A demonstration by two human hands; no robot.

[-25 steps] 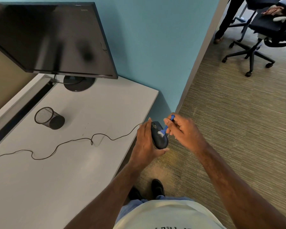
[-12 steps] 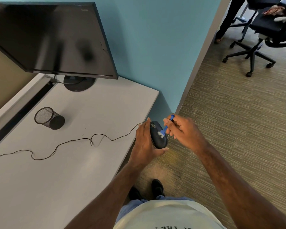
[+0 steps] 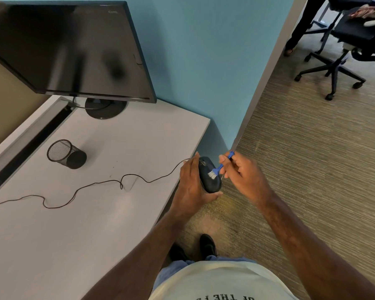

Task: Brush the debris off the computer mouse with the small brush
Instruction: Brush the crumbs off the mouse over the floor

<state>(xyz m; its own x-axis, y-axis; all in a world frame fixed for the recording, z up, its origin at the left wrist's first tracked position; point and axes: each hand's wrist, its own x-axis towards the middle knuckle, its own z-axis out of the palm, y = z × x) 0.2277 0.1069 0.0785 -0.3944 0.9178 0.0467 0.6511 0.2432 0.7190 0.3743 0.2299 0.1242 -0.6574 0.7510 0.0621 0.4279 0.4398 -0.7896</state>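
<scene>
The computer mouse (image 3: 210,177) is black and it is held in the air just past the desk's right edge, above the carpet. The left hand (image 3: 193,187) grips it from the left side, with the fingers along its far side and the thumb under its near end. The small brush (image 3: 220,166) is blue with white bristles; the bristles touch the top of the mouse near its middle. The right hand (image 3: 241,174) is just right of the mouse and pinches the brush handle between curled fingers and thumb, and the handle's end sticks out above the fingers.

There is one mouse, one brush and one thin black cable (image 3: 95,187), which runs from the mouse in loops across the desk to the left edge of the view. On the white desk (image 3: 74,245) stand one black mesh cup (image 3: 66,153) and one dark monitor (image 3: 69,50) on a round foot. Behind is a light blue wall (image 3: 204,61). The floor is striped beige carpet (image 3: 312,159), and one black office chair (image 3: 344,46) stands far right.
</scene>
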